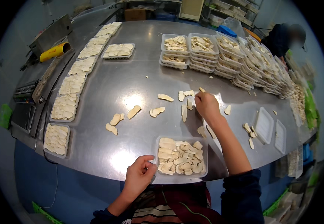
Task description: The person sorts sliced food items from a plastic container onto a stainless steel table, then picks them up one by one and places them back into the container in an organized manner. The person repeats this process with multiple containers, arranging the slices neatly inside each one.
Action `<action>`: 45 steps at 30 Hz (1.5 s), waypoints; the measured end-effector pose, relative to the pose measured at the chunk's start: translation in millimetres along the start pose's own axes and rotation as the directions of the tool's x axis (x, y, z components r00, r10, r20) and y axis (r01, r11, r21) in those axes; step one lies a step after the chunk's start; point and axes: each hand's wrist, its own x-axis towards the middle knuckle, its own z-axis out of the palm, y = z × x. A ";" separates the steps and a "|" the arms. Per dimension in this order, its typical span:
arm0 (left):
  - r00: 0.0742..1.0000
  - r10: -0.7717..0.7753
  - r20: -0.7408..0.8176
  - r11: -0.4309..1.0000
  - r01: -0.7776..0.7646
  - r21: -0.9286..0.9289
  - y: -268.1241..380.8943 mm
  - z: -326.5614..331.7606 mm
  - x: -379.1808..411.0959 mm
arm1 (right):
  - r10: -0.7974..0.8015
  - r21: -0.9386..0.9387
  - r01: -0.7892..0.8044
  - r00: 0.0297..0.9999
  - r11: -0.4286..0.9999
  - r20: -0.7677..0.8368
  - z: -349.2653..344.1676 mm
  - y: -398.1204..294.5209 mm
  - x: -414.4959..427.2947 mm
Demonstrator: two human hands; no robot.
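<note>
A clear plastic tray (182, 175) of pale sliced pieces, possibly mushroom, lies at the table's near edge. Overlapping slices form a column on its left side; the others lie loosely. My left hand (141, 171) is beside the tray's left rim, thumb and fingers curled, and whether it holds anything is unclear. Beyond the tray, my right hand (207, 105) reaches over the metal table with bent fingers. A slice (202, 89) shows at its fingertips, but a firm grip cannot be made out. Loose slices (184, 112) lie left of this hand, and another slice (227, 109) lies to its right.
Filled trays (64, 107) line the table's left side, with one tray (119, 51) beside the row. Stacked filled trays (202, 44) stand at the back right. Two white trays or lids (264, 125) lie at right. A co-worker (280, 42) is at the far right.
</note>
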 end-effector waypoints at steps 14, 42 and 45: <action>0.874 0.386 -0.295 0.910 -0.307 0.281 -22.1 -8.3 13.9 | -0.048 -0.046 0.053 0.994 0.998 0.097 -49.7 71.9 25.6; 0.973 0.160 0.166 0.970 -0.123 -0.211 17.0 15.0 -32.0 | -0.062 0.639 -0.617 0.695 0.460 0.716 -74.3 -109.6 -180.5; 0.980 0.059 0.189 0.981 -0.022 -0.190 20.3 9.2 -29.4 | -0.265 0.663 -0.041 0.897 0.748 0.355 -61.2 -101.3 -185.0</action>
